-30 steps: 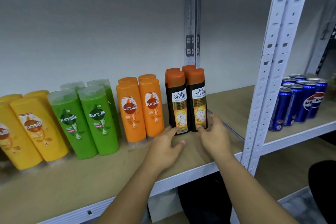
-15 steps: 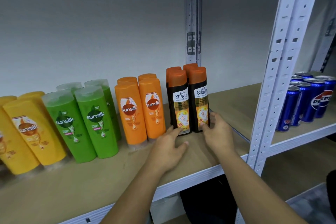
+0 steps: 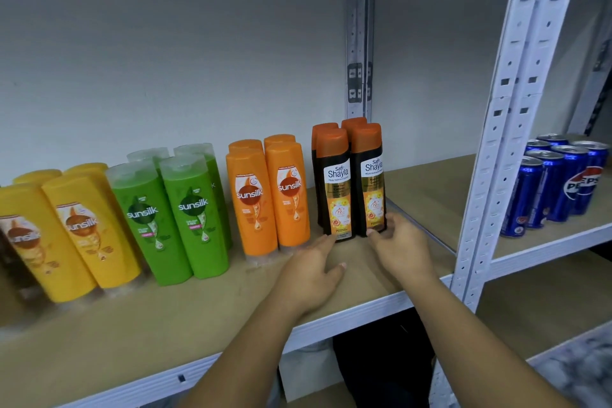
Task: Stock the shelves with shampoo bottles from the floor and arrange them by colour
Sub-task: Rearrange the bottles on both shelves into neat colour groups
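Seeing blue soda cans point(image 3: 556, 185) standing upright in a tight cluster at the right, sides touching, rows running from near to far. Seeing a plain white wall point(image 3: 165, 76) running along the far side. Catching two small black clips point(image 3: 355, 83) sitting one above the other at far centre. Glimpsing grey marbled floor point(image 3: 576, 371) showing at the near right, a pale box point(image 3: 308, 371) sitting low near centre.
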A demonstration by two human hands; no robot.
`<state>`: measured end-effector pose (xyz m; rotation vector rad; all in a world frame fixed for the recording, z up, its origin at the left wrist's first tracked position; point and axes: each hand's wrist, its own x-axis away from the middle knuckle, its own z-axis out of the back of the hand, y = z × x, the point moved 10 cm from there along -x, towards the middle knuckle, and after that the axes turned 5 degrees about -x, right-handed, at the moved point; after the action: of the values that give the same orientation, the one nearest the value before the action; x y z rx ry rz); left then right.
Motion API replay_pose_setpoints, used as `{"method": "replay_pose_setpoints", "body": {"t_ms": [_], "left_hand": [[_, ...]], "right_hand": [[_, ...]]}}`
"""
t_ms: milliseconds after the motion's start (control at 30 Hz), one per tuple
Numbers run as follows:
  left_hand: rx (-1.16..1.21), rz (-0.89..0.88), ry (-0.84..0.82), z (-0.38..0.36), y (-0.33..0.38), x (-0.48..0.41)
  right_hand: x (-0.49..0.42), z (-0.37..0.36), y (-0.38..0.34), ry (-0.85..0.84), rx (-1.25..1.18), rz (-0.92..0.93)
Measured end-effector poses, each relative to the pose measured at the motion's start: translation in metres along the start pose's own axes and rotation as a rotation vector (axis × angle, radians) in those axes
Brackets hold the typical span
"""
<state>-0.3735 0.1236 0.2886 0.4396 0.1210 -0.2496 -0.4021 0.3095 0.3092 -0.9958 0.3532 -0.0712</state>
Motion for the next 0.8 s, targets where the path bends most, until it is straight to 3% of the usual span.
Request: {"method": "replay_pose_setpoints", "body": {"t_ms": [233, 800], "left_hand": [[-0.073, -0.003, -0.086, 0.016, -0.008, 0.045], [-0.183, 0.198, -0.065, 0.093, -0.122, 0.171]], "right_hand": [[0.056, -0.029, -0.011, -0.303, 0.361, 0.078], [0.175, -0.134, -0.127, -0.465, 0.330, 0.391]]}}
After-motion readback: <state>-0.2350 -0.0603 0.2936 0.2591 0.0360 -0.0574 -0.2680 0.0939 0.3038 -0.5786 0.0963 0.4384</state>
